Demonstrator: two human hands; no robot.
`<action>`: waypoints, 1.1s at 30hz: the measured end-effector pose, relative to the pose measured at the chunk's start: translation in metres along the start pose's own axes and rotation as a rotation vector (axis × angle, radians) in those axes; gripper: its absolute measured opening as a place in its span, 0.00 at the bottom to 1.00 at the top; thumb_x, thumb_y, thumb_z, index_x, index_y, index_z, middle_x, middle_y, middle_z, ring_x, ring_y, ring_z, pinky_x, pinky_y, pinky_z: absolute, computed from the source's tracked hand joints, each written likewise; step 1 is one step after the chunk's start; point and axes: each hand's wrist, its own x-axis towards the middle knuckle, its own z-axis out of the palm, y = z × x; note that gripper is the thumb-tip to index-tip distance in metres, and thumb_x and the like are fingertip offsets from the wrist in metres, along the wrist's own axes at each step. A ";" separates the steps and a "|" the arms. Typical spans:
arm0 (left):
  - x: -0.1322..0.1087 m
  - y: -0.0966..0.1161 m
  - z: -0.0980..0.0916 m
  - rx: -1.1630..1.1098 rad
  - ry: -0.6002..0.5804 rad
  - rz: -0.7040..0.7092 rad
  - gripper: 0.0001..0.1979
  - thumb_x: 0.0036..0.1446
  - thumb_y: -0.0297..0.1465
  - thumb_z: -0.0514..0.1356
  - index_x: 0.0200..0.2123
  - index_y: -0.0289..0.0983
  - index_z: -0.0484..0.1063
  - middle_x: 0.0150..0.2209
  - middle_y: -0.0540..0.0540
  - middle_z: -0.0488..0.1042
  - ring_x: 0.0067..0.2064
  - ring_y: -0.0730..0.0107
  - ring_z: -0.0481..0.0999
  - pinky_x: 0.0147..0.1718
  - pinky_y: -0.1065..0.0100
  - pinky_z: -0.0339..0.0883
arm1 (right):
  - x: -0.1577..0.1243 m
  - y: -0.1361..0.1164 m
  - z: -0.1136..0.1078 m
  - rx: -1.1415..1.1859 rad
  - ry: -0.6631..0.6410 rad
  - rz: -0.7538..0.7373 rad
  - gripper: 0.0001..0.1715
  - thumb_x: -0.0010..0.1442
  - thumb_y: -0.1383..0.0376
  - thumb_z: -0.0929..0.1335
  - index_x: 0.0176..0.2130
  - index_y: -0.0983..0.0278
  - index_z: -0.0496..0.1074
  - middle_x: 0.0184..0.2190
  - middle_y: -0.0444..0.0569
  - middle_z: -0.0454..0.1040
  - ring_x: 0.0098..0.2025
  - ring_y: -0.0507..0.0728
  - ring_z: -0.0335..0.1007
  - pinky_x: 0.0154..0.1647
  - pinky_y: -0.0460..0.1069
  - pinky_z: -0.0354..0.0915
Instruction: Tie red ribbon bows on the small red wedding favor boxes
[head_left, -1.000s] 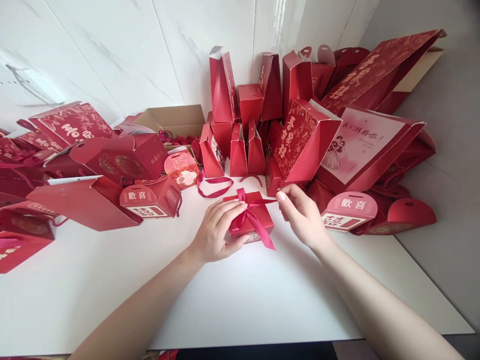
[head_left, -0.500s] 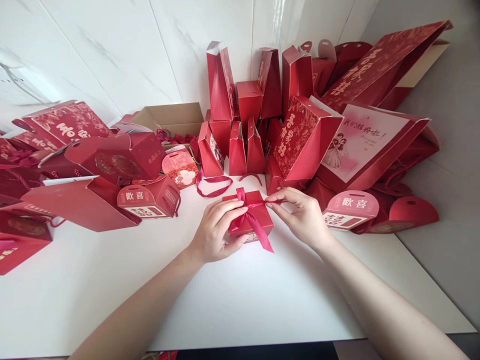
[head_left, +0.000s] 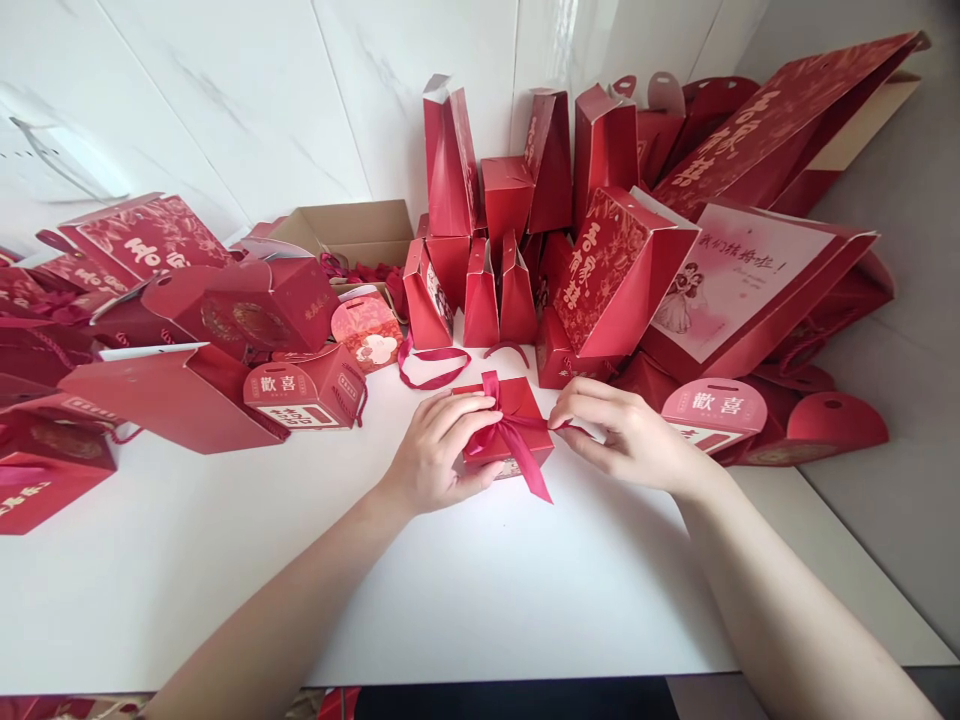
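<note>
Right hand (head_left: 622,432) — lower than 0.5 s ago, pinching 1 end of ribbon (head_left: 529,465) | left hand (head_left: 439,450) clasping red box (head_left: 525,398) between both hands, on worktop (head_left: 480,600) | ribbon seemingly still being adjusted

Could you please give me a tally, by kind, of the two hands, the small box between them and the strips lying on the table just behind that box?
Hands: 2 (left hand, right hand)
Boxes: 1 (red box)
Strips: 2 (looped ribbon, short curved strip)
Total: 5
</note>
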 end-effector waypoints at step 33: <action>0.002 0.008 0.001 0.051 -0.035 -0.067 0.20 0.55 0.38 0.63 0.50 0.38 0.70 0.53 0.40 0.74 0.55 0.55 0.73 0.54 0.55 0.66 | 0.029 -0.039 0.016 -0.768 -0.062 -0.101 0.12 0.66 0.75 0.60 0.34 0.66 0.68 0.32 0.52 0.68 0.33 0.59 0.63 0.35 0.53 0.63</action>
